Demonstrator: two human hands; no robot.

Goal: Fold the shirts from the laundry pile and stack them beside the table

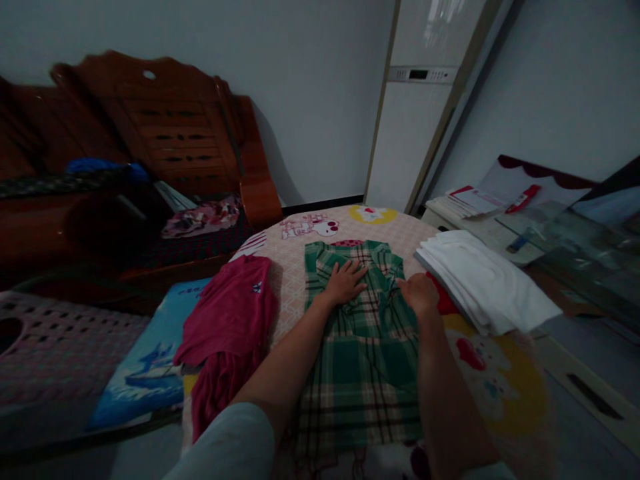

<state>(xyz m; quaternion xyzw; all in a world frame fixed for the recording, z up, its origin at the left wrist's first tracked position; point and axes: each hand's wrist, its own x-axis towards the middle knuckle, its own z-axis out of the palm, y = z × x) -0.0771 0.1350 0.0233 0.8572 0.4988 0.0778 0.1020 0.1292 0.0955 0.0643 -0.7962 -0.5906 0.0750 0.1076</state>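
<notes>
A green plaid shirt [367,353] lies spread flat on a round table with a pink cartoon-print cloth [310,230]. My left hand [344,281] rests open on the shirt's upper part, fingers spread and lying flat. My right hand [419,293] is on the shirt's upper right edge, fingers curled down into the fabric. A dark red garment [227,320] lies crumpled to the left of the shirt, hanging over the table edge. A folded white cloth [487,283] sits to the right.
A wooden bench [170,133] with clothes on it stands at the back left. A pink perforated plastic stool [60,347] and a blue picture panel [150,353] sit at the left. A tall white appliance [420,100] stands behind; papers [475,197] lie right.
</notes>
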